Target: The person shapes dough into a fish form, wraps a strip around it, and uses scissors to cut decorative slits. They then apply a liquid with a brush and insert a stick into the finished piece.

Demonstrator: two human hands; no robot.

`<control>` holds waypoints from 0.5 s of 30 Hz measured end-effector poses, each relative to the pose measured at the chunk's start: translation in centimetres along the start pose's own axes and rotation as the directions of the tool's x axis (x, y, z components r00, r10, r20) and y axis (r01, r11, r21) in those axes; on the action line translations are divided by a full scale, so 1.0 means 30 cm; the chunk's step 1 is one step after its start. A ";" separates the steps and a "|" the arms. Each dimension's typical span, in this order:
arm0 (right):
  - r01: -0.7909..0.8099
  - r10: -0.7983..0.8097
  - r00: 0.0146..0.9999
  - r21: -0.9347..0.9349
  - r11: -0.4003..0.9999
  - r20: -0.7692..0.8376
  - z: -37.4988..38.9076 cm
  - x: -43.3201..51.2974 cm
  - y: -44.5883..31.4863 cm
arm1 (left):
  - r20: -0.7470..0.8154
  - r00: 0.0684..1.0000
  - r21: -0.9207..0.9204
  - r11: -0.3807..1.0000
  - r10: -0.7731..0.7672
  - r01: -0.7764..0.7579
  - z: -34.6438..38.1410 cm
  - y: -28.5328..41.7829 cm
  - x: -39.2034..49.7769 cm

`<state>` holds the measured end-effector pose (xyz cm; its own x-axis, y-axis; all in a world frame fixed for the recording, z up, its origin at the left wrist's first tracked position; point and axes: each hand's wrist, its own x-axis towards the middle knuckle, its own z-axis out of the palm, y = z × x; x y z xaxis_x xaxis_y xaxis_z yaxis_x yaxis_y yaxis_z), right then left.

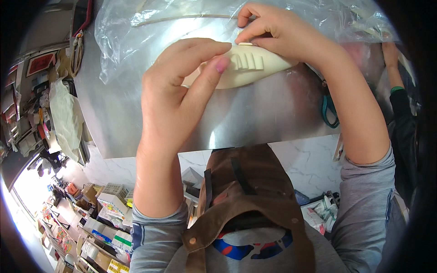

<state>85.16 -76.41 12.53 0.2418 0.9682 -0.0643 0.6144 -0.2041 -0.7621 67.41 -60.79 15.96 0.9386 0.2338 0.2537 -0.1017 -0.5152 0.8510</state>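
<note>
A pale cream, dough-like shaped piece with a row of raised ridges (251, 73) lies on a shiny metal table (239, 112). My left hand (181, 75) holds its left end, with the thumb and fingers against the surface. My right hand (273, 30) is at its far upper edge, the fingers bent around a small flat cream piece (245, 44) on top. Whether the right fingertips grip that small piece cannot be told. Clear plastic sheeting (119, 41) is spread behind and partly under the shaped piece.
A teal loop (329, 112) lies near my right forearm. At the far right, another person's forearm (392, 65) reaches onto the table. A rope (76, 56) hangs at the table's left side. Boxes and baskets (114, 191) stand on the floor at lower left.
</note>
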 end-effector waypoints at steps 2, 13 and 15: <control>0.029 -0.029 1.000 -0.030 0.999 -0.001 -0.014 0.000 -0.015 | 0.046 0.997 -0.005 0.998 -0.067 0.068 0.011 0.013 -0.005; -0.078 0.188 0.889 0.267 0.961 -0.418 0.033 -0.080 -0.014 | 0.016 0.983 0.031 0.982 -0.185 0.184 0.027 0.019 -0.036; -0.013 0.427 0.806 0.709 0.705 -0.410 0.038 -0.184 -0.092 | -0.055 0.961 -0.084 0.961 -0.270 0.265 0.030 0.013 -0.058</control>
<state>81.28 -81.03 14.27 0.7648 0.6343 -0.1129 -0.1021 -0.0537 -0.9933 66.03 -62.13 15.45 0.9116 0.4092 0.0398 0.1231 -0.3641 0.9232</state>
